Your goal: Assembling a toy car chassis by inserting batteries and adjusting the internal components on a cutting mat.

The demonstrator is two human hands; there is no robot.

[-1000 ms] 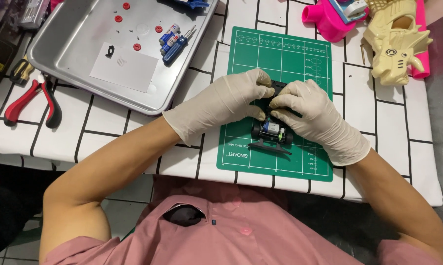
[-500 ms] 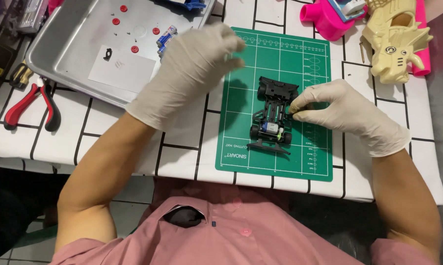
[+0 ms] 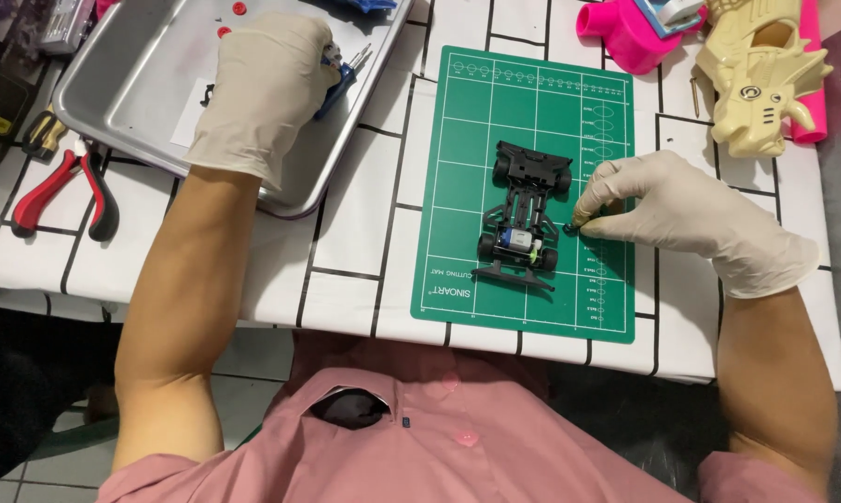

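White-gloved left hand (image 3: pixel 264 88) over the metal tray (image 3: pixel 141 112), grip hidden; right hand (image 3: pixel 667 210) pinching something tiny, unclear, beside the black toy-car chassis (image 3: pixel 525 219).

Bare mat (image 3: pixel 467 149) left of chassis (image 3: pixel 525 216); tray (image 3: pixel 122 102) blocks farther left.

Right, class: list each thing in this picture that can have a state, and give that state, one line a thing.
Left hand: gloved, reaching into the tray, on a blue tool.
Right hand: gloved, pinching a small dark part.
Toy car: body off, motor showing, on the mat.
Pliers: lying beside the tray.
Tray: holding small parts.
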